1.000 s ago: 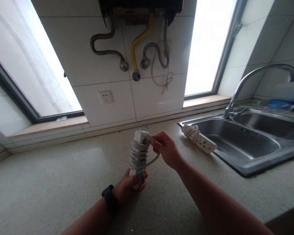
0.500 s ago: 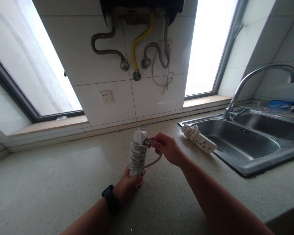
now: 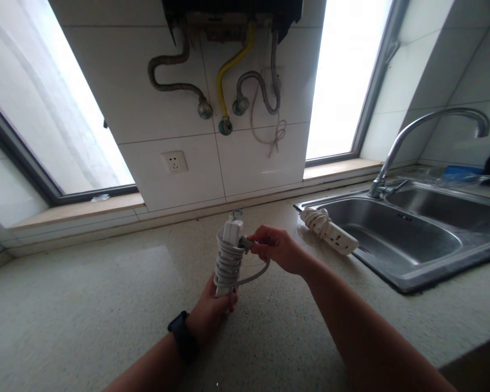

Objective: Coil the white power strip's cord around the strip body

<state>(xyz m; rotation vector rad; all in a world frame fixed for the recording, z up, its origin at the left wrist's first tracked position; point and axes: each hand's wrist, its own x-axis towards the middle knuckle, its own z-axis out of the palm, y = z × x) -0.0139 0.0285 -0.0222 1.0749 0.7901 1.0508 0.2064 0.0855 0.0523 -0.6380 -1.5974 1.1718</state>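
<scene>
My left hand (image 3: 215, 305) is wrapped round the lower end of a white power strip (image 3: 232, 233), which stands nearly upright above the counter. A pale grey cord (image 3: 227, 267) is wound in several turns about the strip's middle. At the strip's top end there is a small blue and yellowish loop (image 3: 236, 213). Pinched in my right hand (image 3: 271, 245) is the cord's grey plug (image 3: 247, 244), close against the strip's upper right side. From the plug a slack bend of cord runs back to the lower turns. Whether the prongs enter a socket, I cannot tell.
A second white power strip (image 3: 330, 233), its cord wrapped round it, lies against the rim of the steel sink (image 3: 408, 280). A curved tap (image 3: 392, 149) rises behind. On the tiled wall are a socket (image 3: 175, 161) and a yellow hose (image 3: 224, 76). The speckled counter (image 3: 98, 305) spreads leftward.
The view has shifted slightly. My right hand's plug sits a little lower along the strip, near the top turns of cord. Both hands keep their hold.
</scene>
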